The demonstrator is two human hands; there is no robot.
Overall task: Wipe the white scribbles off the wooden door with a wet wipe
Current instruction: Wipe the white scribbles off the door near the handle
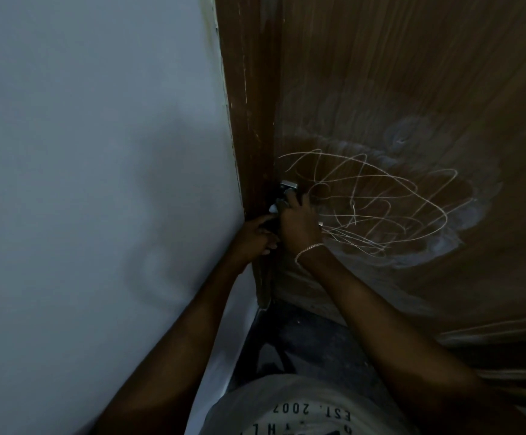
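The brown wooden door (412,73) fills the right side. White scribbles (381,208) loop across it at hand height, ringed by a pale hazy smear (443,243). My two hands meet at the door's left edge, just left of the scribbles. My left hand (255,237) grips a small dark pack (271,226) from below. My right hand (297,221), with a bracelet and a ring, closes over the pack's top, where shiny silver-white parts (288,185) show. The dim light hides what the pack is, and no loose wipe is visible.
A dark wooden door frame (249,120) runs down the middle, with a plain white wall (98,152) to its left. Below the door lies dark floor (302,340). My light printed shirt (286,409) shows at the bottom edge.
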